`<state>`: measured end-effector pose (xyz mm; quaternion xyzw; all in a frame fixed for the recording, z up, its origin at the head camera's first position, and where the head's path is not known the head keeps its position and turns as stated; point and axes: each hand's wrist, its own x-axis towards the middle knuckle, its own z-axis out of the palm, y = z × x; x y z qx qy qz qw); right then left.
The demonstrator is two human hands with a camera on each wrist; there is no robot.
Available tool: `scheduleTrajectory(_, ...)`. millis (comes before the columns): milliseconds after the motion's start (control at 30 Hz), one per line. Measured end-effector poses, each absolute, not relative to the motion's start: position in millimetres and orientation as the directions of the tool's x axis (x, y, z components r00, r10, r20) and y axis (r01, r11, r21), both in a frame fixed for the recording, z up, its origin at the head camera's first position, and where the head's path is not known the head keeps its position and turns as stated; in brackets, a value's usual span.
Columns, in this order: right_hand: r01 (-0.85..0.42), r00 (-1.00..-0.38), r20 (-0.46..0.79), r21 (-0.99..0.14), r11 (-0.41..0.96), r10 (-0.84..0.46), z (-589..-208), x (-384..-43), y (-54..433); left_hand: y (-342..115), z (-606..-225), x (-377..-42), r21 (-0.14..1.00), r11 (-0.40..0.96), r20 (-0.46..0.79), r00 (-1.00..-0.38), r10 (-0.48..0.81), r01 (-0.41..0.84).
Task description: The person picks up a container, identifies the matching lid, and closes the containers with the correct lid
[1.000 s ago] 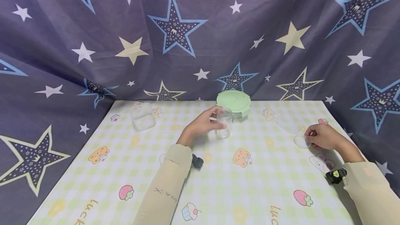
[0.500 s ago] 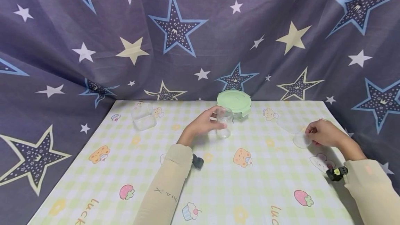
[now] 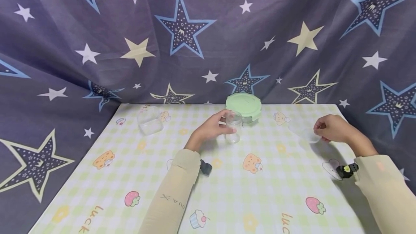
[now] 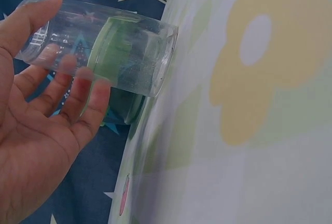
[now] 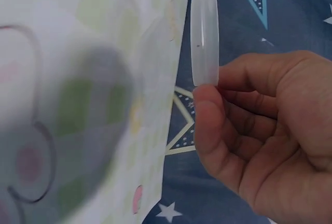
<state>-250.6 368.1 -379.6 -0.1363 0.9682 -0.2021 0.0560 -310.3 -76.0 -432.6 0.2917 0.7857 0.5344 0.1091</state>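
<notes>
In the head view my left hand (image 3: 211, 127) holds a clear plastic jar (image 3: 233, 137) that stands upright on the table. The left wrist view shows the thumb near the top of the jar (image 4: 137, 58) and the fingers curled along its side. Over at the right, my right hand (image 3: 334, 131) pinches a round translucent lid (image 3: 310, 137) by its edge. In the right wrist view the lid (image 5: 205, 37) is seen edge-on, between thumb and forefinger, apart from the tabletop.
Just behind the jar sits a container with a green lid (image 3: 243, 104). A clear rectangular box (image 3: 152, 127) stands at the back left. Something faint and transparent (image 3: 295, 129) lies on the checked tablecloth (image 3: 273, 198) left of the right hand. A star-patterned curtain (image 3: 208, 46) hangs behind.
My right hand has lifted the lid off the tablecloth and shifted slightly away and left; its shadow now falls below. The left hand and jar have stayed in place.
</notes>
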Motion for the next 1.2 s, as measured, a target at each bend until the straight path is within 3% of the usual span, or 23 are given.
scheduleTrajectory(500,-0.298,-0.948,0.014,-0.386,0.873,-0.318,-347.3,-275.8,320.4,-76.4,-432.6,-309.3,0.902,0.261,0.147,-0.813,0.563,0.344)
scheduleTrajectory(1200,-0.38,-0.923,0.093,-0.381,0.843,-0.374,-331.1,-298.0,239.1,-77.2,-433.8,-308.7,0.906,0.246,0.15,-0.805,0.573,0.344)
